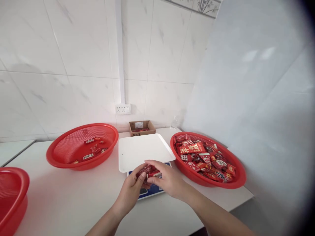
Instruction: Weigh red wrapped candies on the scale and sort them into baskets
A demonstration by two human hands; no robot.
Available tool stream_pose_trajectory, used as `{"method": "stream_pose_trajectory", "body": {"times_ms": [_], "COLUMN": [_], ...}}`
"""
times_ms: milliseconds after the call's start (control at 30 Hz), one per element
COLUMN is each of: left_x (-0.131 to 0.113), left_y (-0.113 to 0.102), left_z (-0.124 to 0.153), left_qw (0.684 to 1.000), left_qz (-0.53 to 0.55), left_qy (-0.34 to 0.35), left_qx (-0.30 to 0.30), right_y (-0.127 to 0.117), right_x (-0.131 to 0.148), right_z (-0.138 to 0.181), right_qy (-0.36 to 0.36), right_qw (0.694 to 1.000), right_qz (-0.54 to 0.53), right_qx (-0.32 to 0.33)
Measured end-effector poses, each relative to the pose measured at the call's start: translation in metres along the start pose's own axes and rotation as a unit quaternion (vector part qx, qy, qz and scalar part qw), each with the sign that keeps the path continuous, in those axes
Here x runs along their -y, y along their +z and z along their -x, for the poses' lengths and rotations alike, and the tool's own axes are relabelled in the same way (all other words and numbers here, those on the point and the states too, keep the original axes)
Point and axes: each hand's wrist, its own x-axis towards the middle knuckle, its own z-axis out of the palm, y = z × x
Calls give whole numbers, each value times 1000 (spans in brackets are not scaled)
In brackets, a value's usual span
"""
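Note:
My left hand (131, 187) and my right hand (165, 179) meet over the front of a weighing scale (154, 191). Both are closed around small red wrapped snack packets (147, 169), which are partly hidden by my fingers. Behind my hands lies the scale's white tray (142, 148), with a tiny dark speck on it. To the right, a red plastic basket (240, 175) is heaped with red snack packets (206, 159). Another red basket (57, 154) at the left holds several scattered packets (94, 149).
A small cardboard box (142, 127) with red packets inside stands against the tiled wall. Next to the wall is a clear plastic item (175, 122). A third red basket (17, 183) is cut off at the left edge. The white table (81, 200) ends at the right front.

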Motion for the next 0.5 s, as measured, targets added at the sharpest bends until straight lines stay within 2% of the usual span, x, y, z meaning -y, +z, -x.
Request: {"method": "stream_pose_trajectory", "body": {"times_ms": [133,233,367,433,500], "left_x": [0,-2,-3,0,6], "left_y": [-19,-30,-35,-38,-43], "left_z": [-20,-44,-63,-59,-45], "left_qw": [991,972,926,896,882], "left_qz": [-87,-178,-352,-427,-454], "left_qy": [36,81,93,99,110], "left_qx": [-94,-132,-98,-69,-61], "right_y": [-7,-11,-14,-24,-44], "right_x": [-30,-44,-42,-42,-47], "right_z": [-26,-51,-59,-49,-34], "right_qy": [56,82,39,11,11], "right_qw": [996,991,996,992,982], "right_qz": [-42,-64,26,104,165], "right_qx": [-47,-81,-71,-70,-85]}}
